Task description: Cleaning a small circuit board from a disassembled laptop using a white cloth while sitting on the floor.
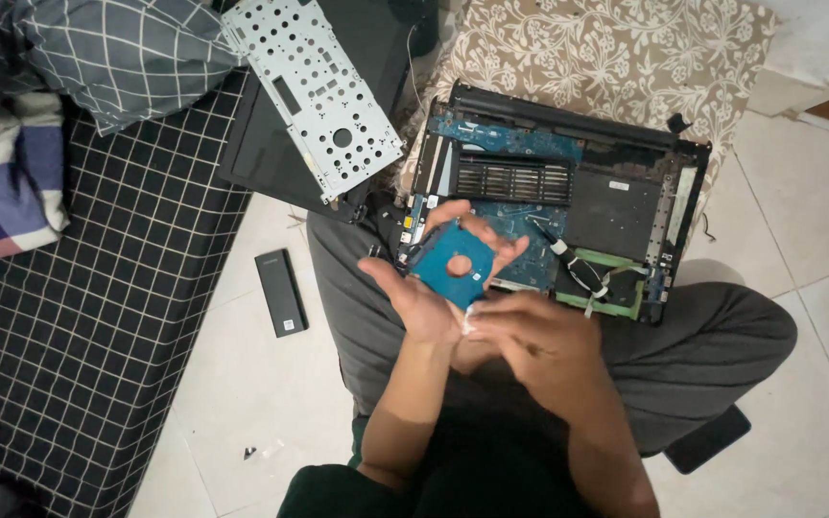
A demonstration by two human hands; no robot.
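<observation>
Far left: checked mattress (pixel 98 317) with grid-print bedding (pixel 98 58) bunched at upper left. Perforated metal plate (pixel 314 91) at upper centre-left, lying on a dark laptop lid (pixel 261 163). Small black rectangular module (pixel 281 293) flat on the floor tiles (pixel 242 384), left of the knee.

Centre: left hand (pixel 424 297) palm up, fingers spread, cradling a drive (pixel 451 266), blue circuit side up, tilted, held above the lap just in front of the opened chassis. Cradled, not clamped. Right hand (pixel 530 341) closed at the drive's lower corner, pinching something small and white; too small to identify.

Looks like the inspect/clean step on a removed drive. Next move probably needs a steady grip and care with the exposed board.

Right: opened laptop base (pixel 568 182) on the lap, blue board exposed, vent grille mid-frame, screwdriver (pixel 554 245) resting inside. Floral cushion (pixel 606 58) behind, upper right.
</observation>
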